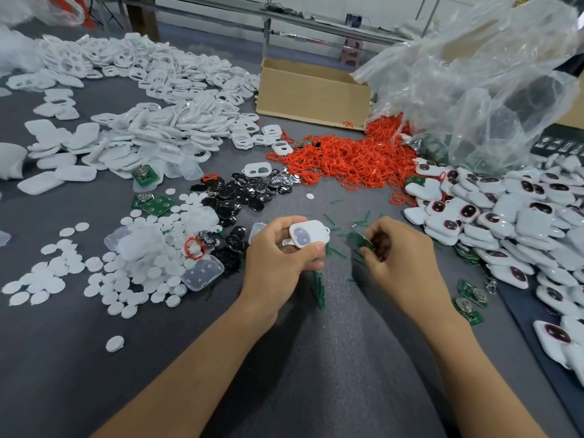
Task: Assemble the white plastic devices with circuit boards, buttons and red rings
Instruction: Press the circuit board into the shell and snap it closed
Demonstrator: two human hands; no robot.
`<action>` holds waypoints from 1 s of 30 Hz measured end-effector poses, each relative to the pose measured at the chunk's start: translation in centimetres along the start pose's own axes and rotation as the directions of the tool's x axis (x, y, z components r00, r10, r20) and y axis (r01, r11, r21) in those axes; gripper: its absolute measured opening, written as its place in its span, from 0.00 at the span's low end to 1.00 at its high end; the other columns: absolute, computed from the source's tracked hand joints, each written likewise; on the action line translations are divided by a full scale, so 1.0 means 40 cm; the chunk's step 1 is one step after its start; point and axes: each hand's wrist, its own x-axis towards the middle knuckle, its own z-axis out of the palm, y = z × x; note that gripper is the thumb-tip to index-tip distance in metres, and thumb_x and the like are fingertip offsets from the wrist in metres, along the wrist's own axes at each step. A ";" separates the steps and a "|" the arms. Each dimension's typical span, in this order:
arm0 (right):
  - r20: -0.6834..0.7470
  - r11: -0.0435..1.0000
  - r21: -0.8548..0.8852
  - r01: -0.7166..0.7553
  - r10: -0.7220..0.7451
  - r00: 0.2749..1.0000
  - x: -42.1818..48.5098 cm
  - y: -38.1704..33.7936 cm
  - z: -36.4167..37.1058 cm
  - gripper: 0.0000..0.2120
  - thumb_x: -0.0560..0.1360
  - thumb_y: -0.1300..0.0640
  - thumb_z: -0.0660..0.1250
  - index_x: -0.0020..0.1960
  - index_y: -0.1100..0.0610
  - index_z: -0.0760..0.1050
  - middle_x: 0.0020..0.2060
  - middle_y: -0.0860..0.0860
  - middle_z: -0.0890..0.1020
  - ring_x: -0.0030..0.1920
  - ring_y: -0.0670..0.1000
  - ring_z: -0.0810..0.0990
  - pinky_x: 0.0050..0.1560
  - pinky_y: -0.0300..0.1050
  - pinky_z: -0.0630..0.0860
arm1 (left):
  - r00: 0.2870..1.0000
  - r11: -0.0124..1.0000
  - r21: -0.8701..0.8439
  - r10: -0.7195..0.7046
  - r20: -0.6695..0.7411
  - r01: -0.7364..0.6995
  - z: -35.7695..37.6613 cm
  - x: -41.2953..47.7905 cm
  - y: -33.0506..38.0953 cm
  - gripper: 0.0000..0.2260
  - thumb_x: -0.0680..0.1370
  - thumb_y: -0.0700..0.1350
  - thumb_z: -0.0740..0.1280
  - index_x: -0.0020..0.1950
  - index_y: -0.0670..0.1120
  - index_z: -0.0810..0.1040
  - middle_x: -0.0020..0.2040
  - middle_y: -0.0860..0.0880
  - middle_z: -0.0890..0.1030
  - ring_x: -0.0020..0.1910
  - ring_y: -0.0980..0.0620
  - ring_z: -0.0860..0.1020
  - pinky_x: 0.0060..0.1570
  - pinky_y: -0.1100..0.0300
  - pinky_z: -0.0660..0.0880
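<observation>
— Head view: where is the white casing (308,233)?
— In my left hand (281,257), fingers curled round it, above the grey table (316,358). My right hand (401,257) pinches a green circuit board (363,240) just beside it; the red rings (347,156) lie heaped beyond.

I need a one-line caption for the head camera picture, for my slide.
Left hand holds a white shell, right hand pinches a green circuit board, red rings heaped beyond.
</observation>
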 end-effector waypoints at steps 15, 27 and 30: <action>0.202 0.993 0.022 0.115 -0.117 0.972 -0.003 0.006 0.020 0.06 0.70 0.60 0.74 0.47 0.56 0.82 0.42 0.51 0.82 0.43 0.53 0.79 0.47 0.49 0.75 | 1.000 1.000 0.006 0.004 -0.001 -0.004 0.001 0.002 -0.004 0.17 0.71 0.29 0.72 0.57 0.42 0.78 0.52 0.39 0.81 0.44 0.43 0.83 0.38 0.60 0.81; -0.044 0.992 0.021 0.123 -0.122 0.991 -0.008 0.009 -0.003 0.03 0.72 0.60 0.71 0.46 0.56 0.79 0.43 0.48 0.80 0.48 0.54 0.76 0.47 0.45 0.70 | 0.999 0.999 0.032 0.007 0.047 -0.008 -0.001 0.004 -0.012 0.18 0.69 0.28 0.73 0.55 0.44 0.79 0.47 0.44 0.84 0.39 0.49 0.83 0.39 0.58 0.82; -0.108 0.967 0.142 0.210 -0.195 0.975 -0.007 -0.025 -0.005 0.04 0.72 0.62 0.71 0.47 0.57 0.79 0.46 0.48 0.81 0.49 0.52 0.77 0.50 0.45 0.73 | 0.993 0.998 0.063 -0.012 0.115 0.004 0.001 0.003 -0.012 0.20 0.68 0.28 0.74 0.56 0.43 0.79 0.46 0.43 0.85 0.39 0.51 0.83 0.40 0.58 0.82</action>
